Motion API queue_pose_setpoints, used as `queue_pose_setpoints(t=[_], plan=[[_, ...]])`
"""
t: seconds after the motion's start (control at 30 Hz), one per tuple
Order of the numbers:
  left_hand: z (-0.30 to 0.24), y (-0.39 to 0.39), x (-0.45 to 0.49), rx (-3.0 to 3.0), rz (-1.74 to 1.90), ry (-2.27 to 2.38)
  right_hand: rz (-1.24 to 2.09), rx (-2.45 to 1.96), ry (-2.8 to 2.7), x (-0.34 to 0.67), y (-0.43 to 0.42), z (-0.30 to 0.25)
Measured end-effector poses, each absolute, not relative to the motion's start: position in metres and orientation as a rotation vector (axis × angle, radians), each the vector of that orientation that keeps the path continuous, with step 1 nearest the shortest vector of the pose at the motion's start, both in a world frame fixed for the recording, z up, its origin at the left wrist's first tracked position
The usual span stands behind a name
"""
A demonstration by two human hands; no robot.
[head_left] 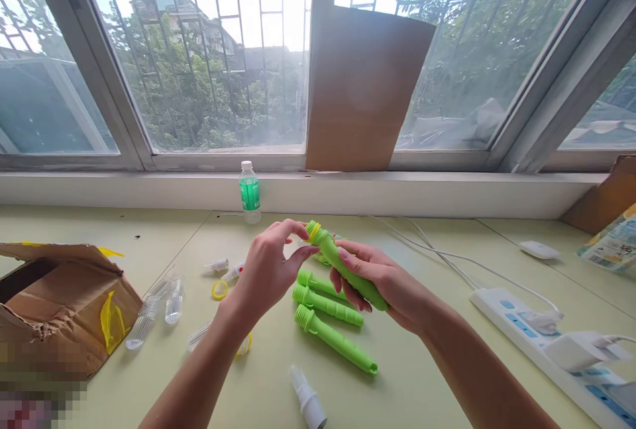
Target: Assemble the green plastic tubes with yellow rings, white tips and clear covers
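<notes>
My right hand (382, 283) is wrapped round a green plastic tube (342, 263), held tilted with its threaded top up and to the left. A yellow ring (313, 231) sits on that top end. My left hand (268, 267) pinches at the ring with thumb and fingertips. Below the hands, three more green tubes (330, 330) lie side by side on the pale table (422, 376). Another yellow ring (219, 289) lies to the left of my left hand.
Clear plastic tubes (173, 300) and small white caps (216, 266) lie left of centre; a white nozzle (308, 402) lies near the front. An open cardboard box (54, 303) stands at left, a bottle (250, 192) by the sill, a power strip (541, 336) with cables at right.
</notes>
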State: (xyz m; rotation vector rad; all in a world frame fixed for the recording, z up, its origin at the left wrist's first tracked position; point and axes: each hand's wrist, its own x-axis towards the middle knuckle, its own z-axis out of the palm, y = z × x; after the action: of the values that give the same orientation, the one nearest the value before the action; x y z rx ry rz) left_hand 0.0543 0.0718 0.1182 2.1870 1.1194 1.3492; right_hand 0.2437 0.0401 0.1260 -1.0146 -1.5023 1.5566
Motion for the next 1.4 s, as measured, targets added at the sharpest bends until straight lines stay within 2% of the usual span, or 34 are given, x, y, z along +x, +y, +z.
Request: queue_pose_setpoints(t=[0.43, 0.9, 1.4], plan=[[0.1172, 0.0717, 0.0571, 2.159, 1.337, 1.128, 1.483, -1.125, -1.517, 0.2439, 0.0408, 0.1219], [0.1183, 0.073, 0.053, 2.136, 1.414, 1.052, 1.409, -1.014, -1.448, 0.2394, 0.0431, 0.1198], [0.1174, 0.0732, 0.0528, 2.163, 1.459, 1.038, 1.498, -0.954, -1.491, 0.2408, 0.0418, 0.1208]])
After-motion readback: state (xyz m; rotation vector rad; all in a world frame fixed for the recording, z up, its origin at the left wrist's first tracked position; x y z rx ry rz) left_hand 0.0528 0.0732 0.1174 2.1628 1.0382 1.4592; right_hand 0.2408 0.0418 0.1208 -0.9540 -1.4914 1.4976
